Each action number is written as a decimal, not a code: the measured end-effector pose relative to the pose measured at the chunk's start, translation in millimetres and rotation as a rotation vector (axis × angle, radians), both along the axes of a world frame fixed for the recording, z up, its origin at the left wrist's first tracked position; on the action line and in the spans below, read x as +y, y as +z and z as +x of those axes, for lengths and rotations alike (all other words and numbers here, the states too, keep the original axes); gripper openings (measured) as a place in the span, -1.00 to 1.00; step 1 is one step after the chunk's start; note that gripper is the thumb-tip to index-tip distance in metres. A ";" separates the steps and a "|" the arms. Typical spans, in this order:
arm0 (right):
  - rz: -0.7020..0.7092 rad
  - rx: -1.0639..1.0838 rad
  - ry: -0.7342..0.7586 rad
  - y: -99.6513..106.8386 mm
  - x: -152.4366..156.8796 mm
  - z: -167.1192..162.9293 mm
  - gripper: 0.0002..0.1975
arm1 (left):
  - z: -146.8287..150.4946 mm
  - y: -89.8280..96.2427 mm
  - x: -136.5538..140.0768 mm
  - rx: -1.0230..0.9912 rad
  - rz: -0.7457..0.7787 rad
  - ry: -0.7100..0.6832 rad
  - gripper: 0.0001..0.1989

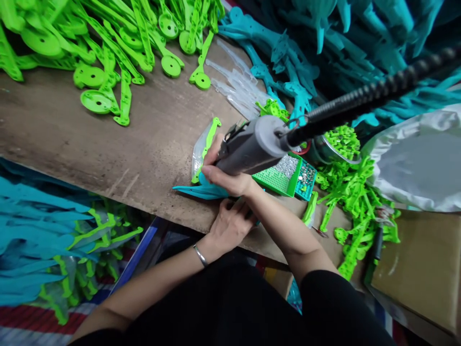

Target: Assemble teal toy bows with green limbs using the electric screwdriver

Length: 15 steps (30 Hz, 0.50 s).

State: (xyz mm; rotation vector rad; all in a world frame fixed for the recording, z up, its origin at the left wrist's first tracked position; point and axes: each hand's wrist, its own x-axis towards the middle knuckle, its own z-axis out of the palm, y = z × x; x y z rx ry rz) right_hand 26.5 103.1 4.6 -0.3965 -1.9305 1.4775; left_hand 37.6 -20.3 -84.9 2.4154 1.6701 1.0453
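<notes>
My right hand [230, 179] is wrapped round a grey electric screwdriver [248, 149]; its tip is hidden. A teal plastic part [201, 191] with a pointed end lies on the table directly beneath the tool. My left hand [232, 226], with curled fingers, holds that part at the table's front edge. Just beyond the hands, a bright green strip [209, 142] rests with a clear plastic blade [200, 146] beside it. To the right of the tool sits a green perforated tray [277, 178] of small metal pieces, likely screws, adjoining a small teal tray [306, 179] of metal bits.
Green parts [133, 38] are heaped at the back left, teal parts [281, 48] at the back right. Clear blades [237, 81] lie between. A black coiled cable [370, 96] crosses from the upper right. At right are loose green pieces [355, 192] and a cardboard box [421, 264].
</notes>
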 end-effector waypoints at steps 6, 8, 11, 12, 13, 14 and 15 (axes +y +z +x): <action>-0.149 0.242 -0.317 -10.7 0.1 24.6 -0.63 | -2.2 2.1 -2.0 0.059 -0.039 0.007 -0.73; -0.118 0.196 -0.431 -3.2 -0.6 53.0 -0.63 | -3.2 3.5 -2.7 0.091 -0.055 -0.002 -0.65; -0.078 0.128 -0.526 6.6 -4.5 106.9 -0.68 | -2.8 4.6 -2.3 0.115 -0.051 -0.013 -0.58; -0.079 0.118 -0.545 7.4 -6.5 124.7 -0.69 | -2.2 4.8 -1.9 0.122 -0.044 -0.014 -0.58; -0.089 0.104 -0.570 6.8 -8.7 141.6 -0.69 | -1.8 5.2 -1.4 0.131 -0.033 -0.015 -0.58; -0.105 0.089 -0.600 4.9 -10.9 157.2 -0.69 | -1.8 6.0 -1.1 0.140 -0.021 -0.019 -0.58; -0.123 0.071 -0.631 2.0 -12.8 171.4 -0.69 | -2.8 7.2 -1.0 0.148 -0.012 -0.030 -0.58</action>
